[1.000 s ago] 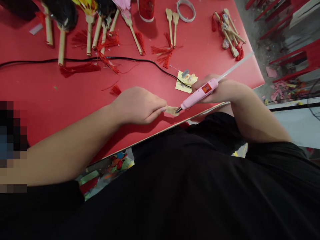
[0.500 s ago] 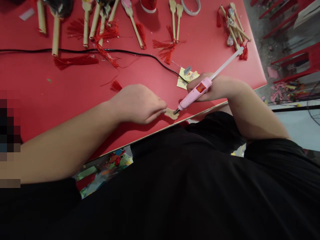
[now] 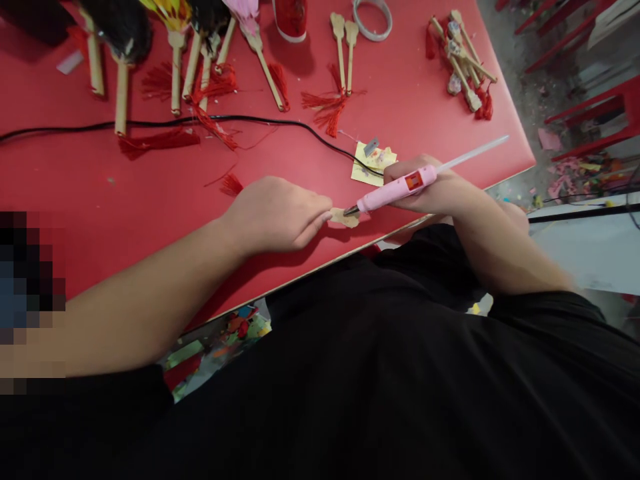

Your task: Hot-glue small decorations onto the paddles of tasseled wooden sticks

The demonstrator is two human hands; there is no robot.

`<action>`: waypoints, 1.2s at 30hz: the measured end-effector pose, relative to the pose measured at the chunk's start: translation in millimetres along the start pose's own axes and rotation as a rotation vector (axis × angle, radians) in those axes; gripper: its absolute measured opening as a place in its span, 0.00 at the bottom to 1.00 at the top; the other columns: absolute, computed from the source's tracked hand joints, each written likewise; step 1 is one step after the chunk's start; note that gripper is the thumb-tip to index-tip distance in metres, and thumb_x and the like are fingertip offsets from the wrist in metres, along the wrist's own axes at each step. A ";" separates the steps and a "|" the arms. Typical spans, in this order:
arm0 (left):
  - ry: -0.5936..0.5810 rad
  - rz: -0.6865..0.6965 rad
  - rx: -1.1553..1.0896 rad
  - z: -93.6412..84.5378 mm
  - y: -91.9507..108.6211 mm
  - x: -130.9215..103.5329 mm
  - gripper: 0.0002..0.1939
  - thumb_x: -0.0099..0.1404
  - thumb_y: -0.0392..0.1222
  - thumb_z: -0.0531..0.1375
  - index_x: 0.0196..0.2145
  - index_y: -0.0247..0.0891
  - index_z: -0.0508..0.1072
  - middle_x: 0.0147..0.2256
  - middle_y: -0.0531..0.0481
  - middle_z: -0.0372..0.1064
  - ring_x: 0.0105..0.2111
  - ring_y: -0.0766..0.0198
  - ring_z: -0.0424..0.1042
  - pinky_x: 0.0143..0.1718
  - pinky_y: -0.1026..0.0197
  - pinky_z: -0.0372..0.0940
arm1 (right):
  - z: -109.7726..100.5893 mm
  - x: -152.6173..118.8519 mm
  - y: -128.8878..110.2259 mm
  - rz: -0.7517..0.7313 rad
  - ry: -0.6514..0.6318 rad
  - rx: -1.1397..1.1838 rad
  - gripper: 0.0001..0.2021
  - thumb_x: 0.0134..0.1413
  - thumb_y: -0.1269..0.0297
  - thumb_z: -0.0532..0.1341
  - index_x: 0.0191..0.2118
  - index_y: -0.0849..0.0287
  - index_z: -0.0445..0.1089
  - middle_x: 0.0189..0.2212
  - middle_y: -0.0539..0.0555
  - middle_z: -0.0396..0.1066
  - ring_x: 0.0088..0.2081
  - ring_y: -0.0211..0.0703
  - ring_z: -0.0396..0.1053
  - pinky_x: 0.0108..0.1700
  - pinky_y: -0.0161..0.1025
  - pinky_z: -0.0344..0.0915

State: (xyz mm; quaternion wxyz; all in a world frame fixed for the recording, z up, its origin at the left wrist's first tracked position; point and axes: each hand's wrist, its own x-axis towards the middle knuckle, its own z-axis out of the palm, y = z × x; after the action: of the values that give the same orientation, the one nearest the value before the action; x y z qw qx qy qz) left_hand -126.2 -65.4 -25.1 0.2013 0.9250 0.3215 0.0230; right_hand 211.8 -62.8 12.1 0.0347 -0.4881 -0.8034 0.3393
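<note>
Close to the front edge of the red table (image 3: 280,153), my left hand (image 3: 280,215) pinches a small, flat, tan wooden piece (image 3: 350,219) by its left end. My right hand (image 3: 425,190) is wrapped round a pink glue gun (image 3: 387,195), whose metal tip is at the upper side of the wooden piece. A clear glue stick (image 3: 473,155) sticks out of the gun's back end, towards the upper right. Yellow paper (image 3: 367,175) with a small grey metal piece (image 3: 371,147) on it lies just beyond my right hand.
Several wooden handles with red tassels lie along the far side, some under feathers (image 3: 244,13). A red cup (image 3: 291,20), a tape roll (image 3: 373,19) and a pile of wooden sticks (image 3: 463,60) are also there. A black cord (image 3: 250,119) crosses the table.
The glue gun has tilted flatter, its glue stick dropping lower at the right, and its tip has shifted slightly left on the wooden piece. The view has shifted a little, showing more of the far side.
</note>
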 end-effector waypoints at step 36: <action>0.661 -0.575 -1.571 72.7 42.2 76.5 0.26 0.64 0.66 0.75 0.40 0.40 0.80 0.29 0.48 0.81 0.29 0.55 0.84 0.29 0.57 0.77 | -35.3 15.5 78.6 0.008 0.532 0.229 0.07 0.72 0.57 0.71 0.47 0.53 0.84 0.42 0.58 0.87 0.40 0.52 0.79 0.50 0.54 0.79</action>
State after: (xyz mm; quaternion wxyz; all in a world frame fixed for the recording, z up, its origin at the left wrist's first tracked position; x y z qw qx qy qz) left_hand -28.4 -75.2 -82.1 0.6711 0.3505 0.4736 0.4499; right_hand 277.3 -9.2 -10.6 0.2979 -0.5560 -0.7205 0.2880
